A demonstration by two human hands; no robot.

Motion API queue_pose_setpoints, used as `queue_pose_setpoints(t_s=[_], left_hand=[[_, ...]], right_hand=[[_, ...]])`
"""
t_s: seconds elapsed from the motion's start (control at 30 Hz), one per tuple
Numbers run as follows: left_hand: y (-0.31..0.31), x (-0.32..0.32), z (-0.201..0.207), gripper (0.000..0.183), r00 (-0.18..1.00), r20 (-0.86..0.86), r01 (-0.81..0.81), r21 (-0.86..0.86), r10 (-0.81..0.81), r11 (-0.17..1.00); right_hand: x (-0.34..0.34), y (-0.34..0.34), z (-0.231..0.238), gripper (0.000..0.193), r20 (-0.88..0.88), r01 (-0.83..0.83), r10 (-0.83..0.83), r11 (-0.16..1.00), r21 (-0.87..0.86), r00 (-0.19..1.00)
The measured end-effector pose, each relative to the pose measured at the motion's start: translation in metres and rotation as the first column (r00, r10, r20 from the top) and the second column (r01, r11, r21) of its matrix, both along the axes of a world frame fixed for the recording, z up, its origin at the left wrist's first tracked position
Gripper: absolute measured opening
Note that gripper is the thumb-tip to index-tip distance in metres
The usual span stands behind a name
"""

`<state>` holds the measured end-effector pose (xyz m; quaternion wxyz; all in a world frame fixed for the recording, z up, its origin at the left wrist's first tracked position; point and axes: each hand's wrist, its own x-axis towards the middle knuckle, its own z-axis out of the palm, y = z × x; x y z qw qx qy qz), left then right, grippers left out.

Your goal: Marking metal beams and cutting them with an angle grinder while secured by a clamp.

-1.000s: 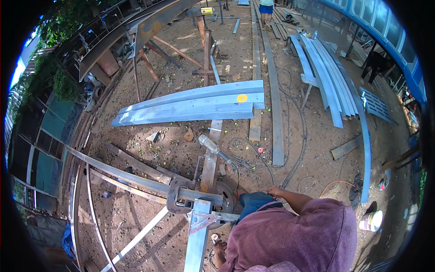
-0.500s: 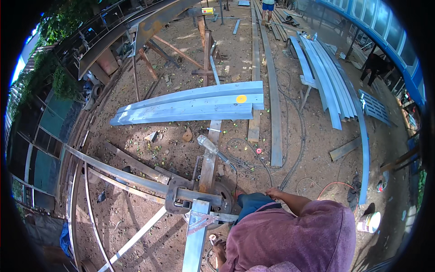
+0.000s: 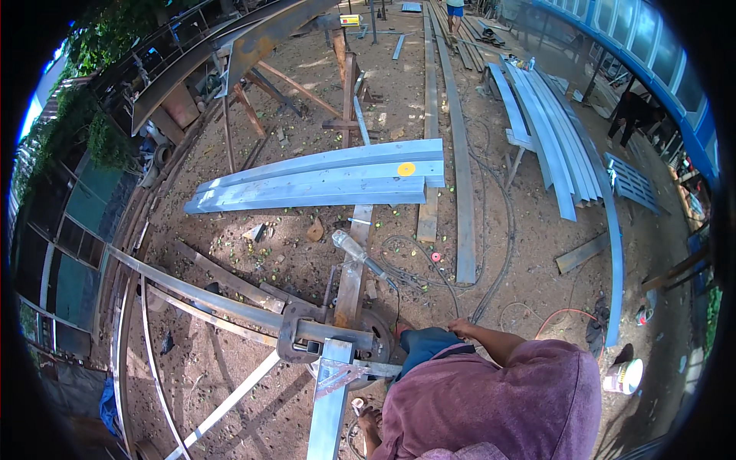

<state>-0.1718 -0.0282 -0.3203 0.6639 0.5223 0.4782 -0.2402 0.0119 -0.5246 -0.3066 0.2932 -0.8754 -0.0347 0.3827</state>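
Observation:
My left hand (image 3: 370, 418) is closed around a small pale thing with a round end (image 3: 358, 403), too small to name, beside a grey steel bar (image 3: 328, 418). My right hand (image 3: 460, 328) is low by my bent knee, its fingers curled; a dark cable (image 3: 449, 290) meets it in the picture, and I cannot tell what it holds. Ahead of me, the bar's far end lies by a rusty steel piece (image 3: 288, 334) and a dark round wheel-like part (image 3: 380, 337). A grey corded power tool (image 3: 353, 247) rests against a flat metal beam (image 3: 351, 287).
Long grey metal channels (image 3: 307, 186) lie raised ahead, with a yellow disc (image 3: 406, 169) on them. More channels (image 3: 548, 130) are stacked at the right. Cables (image 3: 512, 230) loop over the dirt. A white bucket (image 3: 623, 376) stands right. Another person (image 3: 455, 14) stands far off.

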Motion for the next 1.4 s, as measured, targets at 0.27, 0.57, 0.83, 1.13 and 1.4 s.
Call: queue_pose_setpoints(t_s=[0.27,0.57,0.83,1.13,1.4], left_hand=[[-0.008,-0.006,-0.006,0.041,0.986,0.114,-0.101,-0.138,0.118,0.985],[0.002,-0.005,-0.014,0.041,0.987,0.136,-0.073,-0.116,0.089,0.991],[0.009,-0.008,-0.009,0.039,0.997,0.077,-0.006,-0.057,0.010,0.998],[0.013,-0.010,-0.016,0.033,0.990,0.123,-0.055,-0.107,0.068,0.993],[0.007,0.020,0.002,0.042,0.998,0.066,-0.025,0.114,0.017,0.993]], right_hand=[[-0.003,-0.020,-0.040,0.045,0.330,-0.353,0.368,0.929,-0.108,0.869],[0.005,-0.001,0.004,0.038,0.111,-0.126,0.132,0.990,-0.063,0.985],[0.005,0.017,0.031,0.031,-0.294,0.535,-0.517,0.844,-0.021,0.804],[0.004,0.015,0.046,0.034,-0.357,0.616,-0.583,0.787,-0.025,0.730],[-0.005,-0.024,-0.036,0.022,-0.367,0.696,-0.593,0.638,0.329,0.717]])
